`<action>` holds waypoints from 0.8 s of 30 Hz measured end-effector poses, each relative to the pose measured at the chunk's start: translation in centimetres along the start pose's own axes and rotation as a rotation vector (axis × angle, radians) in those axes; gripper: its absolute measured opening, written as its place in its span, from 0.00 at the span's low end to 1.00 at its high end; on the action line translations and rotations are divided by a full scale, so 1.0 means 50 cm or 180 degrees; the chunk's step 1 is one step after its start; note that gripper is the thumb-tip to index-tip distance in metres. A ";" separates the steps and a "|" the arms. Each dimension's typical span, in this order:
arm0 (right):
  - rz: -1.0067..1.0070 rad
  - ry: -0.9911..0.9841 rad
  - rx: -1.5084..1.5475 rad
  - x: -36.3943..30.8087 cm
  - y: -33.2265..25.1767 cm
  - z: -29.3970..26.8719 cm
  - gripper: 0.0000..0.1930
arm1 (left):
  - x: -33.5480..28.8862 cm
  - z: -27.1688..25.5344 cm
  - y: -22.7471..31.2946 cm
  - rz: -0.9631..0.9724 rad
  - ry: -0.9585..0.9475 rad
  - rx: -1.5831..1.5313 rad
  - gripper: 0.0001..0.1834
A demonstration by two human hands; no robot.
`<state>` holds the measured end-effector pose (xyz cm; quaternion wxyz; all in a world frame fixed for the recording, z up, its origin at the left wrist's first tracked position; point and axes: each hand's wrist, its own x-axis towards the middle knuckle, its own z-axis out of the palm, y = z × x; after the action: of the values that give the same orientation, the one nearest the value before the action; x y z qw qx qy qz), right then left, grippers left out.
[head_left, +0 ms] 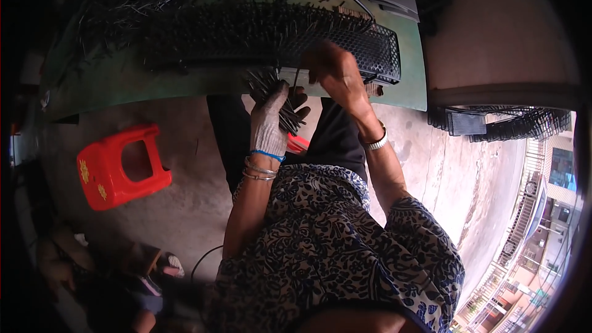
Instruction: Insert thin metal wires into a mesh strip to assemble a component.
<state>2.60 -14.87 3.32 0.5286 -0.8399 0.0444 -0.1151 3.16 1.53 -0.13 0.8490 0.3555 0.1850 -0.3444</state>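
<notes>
In the head view, a bundle of thin black rods [288,117] was grasped by the fingers of the gloved left hand [267,118]. The right hand [340,77] was blurred; whether its fingers were closed on anything could not be told. Just beyond them, a black mesh basket [379,49] was supported by the green worktop [123,92].
</notes>
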 end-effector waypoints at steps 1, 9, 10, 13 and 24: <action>0.0182 0.0629 0.0272 0.006 -0.006 0.010 0.03 | 0.006 -0.009 -0.003 0.0023 0.0027 -0.0048 0.12; -0.0985 0.1745 -0.0909 0.080 0.030 0.052 0.05 | 0.017 -0.020 -0.010 -0.0055 0.0006 -0.0269 0.10; -0.0988 0.1735 -0.0906 0.079 0.034 0.055 0.05 | 0.017 -0.022 -0.009 -0.0050 0.0012 -0.0276 0.10; -0.0893 0.1330 -0.1378 0.071 0.041 0.064 0.06 | 0.016 -0.023 -0.007 -0.0026 0.0062 -0.0107 0.09; -0.0127 -0.0465 -0.0346 0.008 -0.027 0.022 0.12 | -0.012 -0.016 0.004 0.0204 -0.0080 0.0394 0.11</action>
<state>3.21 -13.39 4.12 0.4816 -0.8742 -0.0049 -0.0614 2.83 2.50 -0.22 0.8382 0.4088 0.1413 -0.3322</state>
